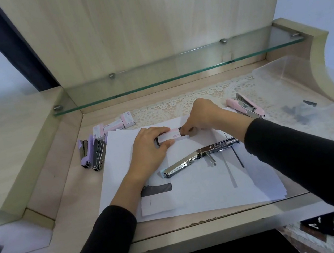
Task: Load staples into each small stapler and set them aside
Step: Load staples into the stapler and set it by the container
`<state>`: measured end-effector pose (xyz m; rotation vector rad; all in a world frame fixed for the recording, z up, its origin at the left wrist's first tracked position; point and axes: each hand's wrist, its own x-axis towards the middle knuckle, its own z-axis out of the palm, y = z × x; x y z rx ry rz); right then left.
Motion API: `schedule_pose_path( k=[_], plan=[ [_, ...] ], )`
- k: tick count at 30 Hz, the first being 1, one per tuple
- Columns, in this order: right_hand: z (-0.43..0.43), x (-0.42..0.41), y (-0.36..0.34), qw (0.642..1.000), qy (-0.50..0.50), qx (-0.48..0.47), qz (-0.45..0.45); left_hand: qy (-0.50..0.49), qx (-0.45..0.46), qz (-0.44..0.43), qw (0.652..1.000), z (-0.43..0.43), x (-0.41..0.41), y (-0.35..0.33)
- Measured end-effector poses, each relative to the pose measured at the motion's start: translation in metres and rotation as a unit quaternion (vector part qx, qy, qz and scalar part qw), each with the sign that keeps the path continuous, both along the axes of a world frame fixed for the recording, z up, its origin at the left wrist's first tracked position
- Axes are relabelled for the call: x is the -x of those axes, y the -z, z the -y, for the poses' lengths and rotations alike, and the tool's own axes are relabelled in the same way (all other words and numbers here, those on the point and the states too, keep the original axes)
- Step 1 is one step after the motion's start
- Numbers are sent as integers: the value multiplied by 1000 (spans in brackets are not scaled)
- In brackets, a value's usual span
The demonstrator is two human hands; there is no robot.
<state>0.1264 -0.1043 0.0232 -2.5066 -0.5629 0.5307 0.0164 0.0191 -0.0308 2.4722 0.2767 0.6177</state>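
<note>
**Pink-and-white staple box [169, 136], gripped at both ends**

Your left hand [151, 145] curls its fingers round it above the white paper [113, 168]; your right hand [201, 117] pinches its end. The chrome stapler [197, 157] lies opened just beside, on the paper.

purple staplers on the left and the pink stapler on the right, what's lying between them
In the head view: white paper sheets, with the left hand and right hand both holding a staple box above them.

One end of the staple box [169, 136] hides behind the right hand's fingers [186, 128] (label unreadable).
</note>
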Motion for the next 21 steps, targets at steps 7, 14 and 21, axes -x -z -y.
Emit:
schedule_pose_path(
  k=[7, 14, 21],
  plan=[
    [0, 5, -5, 1000, -9, 8, 0, -2, -2, -1, 1000, 0, 0, 0],
    [-1, 5, 3, 998, -32, -5, 58, -2, 2, -2, 1000, 0, 0, 0],
    [11, 6, 7, 975, -122, -8, 184, -1, 1, -5, 1000, 1, 0, -1]
  ],
)
